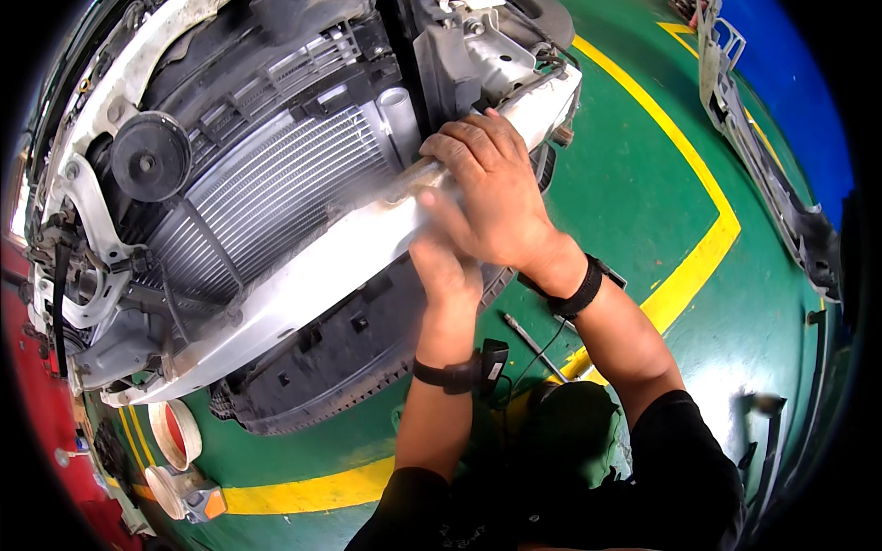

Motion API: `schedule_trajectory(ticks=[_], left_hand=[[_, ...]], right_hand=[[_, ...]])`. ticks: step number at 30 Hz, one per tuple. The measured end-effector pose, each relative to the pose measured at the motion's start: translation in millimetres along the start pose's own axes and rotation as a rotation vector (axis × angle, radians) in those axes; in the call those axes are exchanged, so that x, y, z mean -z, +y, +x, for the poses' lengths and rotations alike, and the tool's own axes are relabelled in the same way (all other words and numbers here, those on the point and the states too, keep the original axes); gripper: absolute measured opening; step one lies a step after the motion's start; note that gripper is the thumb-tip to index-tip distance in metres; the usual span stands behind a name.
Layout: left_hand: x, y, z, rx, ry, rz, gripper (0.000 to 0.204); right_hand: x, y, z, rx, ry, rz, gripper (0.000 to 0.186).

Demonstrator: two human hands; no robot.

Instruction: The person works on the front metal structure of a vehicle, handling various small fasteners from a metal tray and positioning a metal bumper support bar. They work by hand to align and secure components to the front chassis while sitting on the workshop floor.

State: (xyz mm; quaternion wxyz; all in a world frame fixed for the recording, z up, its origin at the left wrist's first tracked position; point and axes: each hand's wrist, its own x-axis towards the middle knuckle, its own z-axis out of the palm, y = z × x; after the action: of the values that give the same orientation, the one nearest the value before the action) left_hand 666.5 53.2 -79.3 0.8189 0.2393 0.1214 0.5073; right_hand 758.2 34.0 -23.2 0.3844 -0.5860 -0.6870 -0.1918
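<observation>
A white bumper beam [303, 285] runs slantwise across the front of a partly stripped car. My right hand [496, 188] lies over the beam near its right end, the fingers bent over the top edge. Close below it, my left hand [446, 266] is at the beam's front face, partly covered by the right hand. Motion smears its fingers, so their grip does not show. A brownish, rough patch [413, 181] marks the beam beside my right fingertips. Behind the beam stands the finned radiator [285, 174], with a round black horn [150, 158] to its left.
A black plastic undertray [322, 367] juts out below the beam. On the green floor are a metal bar tool [533, 344], a tape roll [175, 433] and an orange-grey object [204, 503]. A long detached trim piece [763, 174] stands at the right.
</observation>
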Motion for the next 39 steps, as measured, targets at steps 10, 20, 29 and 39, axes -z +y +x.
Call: schedule_trajectory(ticks=[10, 20, 29, 39], left_hand=[[8, -6, 4, 0.003, 0.06, 0.018, 0.05], [10, -4, 6, 0.043, 0.163, -0.049, 0.038], [-24, 12, -6, 0.132, 0.324, 0.028, 0.01], [-2, 8, -2, 0.173, 0.317, 0.004, 0.014]], right_hand=[[-2, 3, -2, 0.022, 0.006, -0.025, 0.046], [6, 1, 7, 0.072, 0.007, -0.059, 0.047], [3, 7, 36, 0.064, -0.006, -0.16, 0.053], [-6, 11, 52, -0.273, 0.153, 0.024, 0.04]])
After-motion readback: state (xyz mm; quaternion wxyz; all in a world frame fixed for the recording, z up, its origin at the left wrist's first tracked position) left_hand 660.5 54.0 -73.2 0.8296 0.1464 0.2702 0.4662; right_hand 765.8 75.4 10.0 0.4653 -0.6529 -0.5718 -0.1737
